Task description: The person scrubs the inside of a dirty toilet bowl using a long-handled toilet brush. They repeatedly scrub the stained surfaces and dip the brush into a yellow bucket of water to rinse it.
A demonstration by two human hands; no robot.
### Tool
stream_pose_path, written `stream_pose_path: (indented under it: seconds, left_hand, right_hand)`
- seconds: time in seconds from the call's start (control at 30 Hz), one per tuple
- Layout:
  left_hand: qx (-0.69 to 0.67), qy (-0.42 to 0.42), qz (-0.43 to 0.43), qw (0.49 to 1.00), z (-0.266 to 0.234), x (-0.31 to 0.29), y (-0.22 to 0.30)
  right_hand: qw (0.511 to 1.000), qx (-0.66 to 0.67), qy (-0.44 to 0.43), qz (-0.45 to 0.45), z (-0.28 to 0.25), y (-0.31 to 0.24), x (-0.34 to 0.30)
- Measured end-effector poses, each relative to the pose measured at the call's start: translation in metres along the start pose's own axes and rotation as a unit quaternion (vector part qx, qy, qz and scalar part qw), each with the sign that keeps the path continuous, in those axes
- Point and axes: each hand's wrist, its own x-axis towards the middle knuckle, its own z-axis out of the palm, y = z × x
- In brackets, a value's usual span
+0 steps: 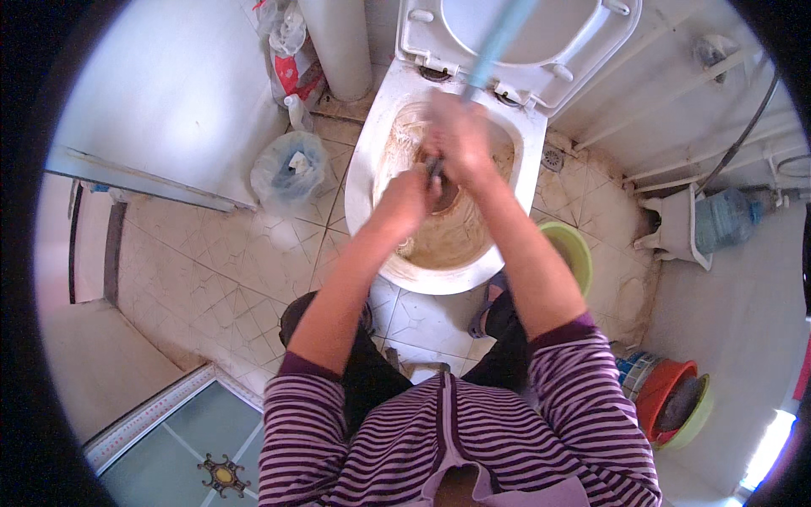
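Observation:
Bent over a white toilet [361, 182], I have both hands above its bowl. My right hand [460, 142], blurred by motion, is closed round a long stick [490, 55] whose light blue upper part slants up past the raised seat [553, 74]. Lower down, my left hand [407, 203] is closed on the stick's dark lower part. Brown stains and whitish streaks coat the inside of the bowl. A dark brown shape shows beneath my hands; whether it is the stick's head or the drain, I cannot tell.
A lined waste bin [289, 169] stands left of the toilet, near a white pipe [338, 51]. A yellow-green basin [570, 253] is close by on the right. Farther right are a white stool [680, 226], a blue water jug [726, 220] and stacked basins [667, 397].

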Motion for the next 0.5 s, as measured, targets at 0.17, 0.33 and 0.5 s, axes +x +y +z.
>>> stream_pose_path:
  seconds: [0.17,0.33,0.5]
  left_hand:
    - [-0.066,-0.008,0.016,0.998,0.071,0.017,0.03]
    - [-0.164,-0.058,0.018,0.985,0.043,0.019,-0.02]
    - [0.054,-0.096,0.062,0.992,-0.006,0.02,0.008]
  right_hand:
    - [0.987,-0.147,0.008,0.07,-0.056,-0.031,0.008]
    - [0.997,-0.055,-0.006,0.051,-0.007,-0.019,0.005]
    - [0.989,0.118,0.088,-0.001,-0.012,-0.013,-0.007]
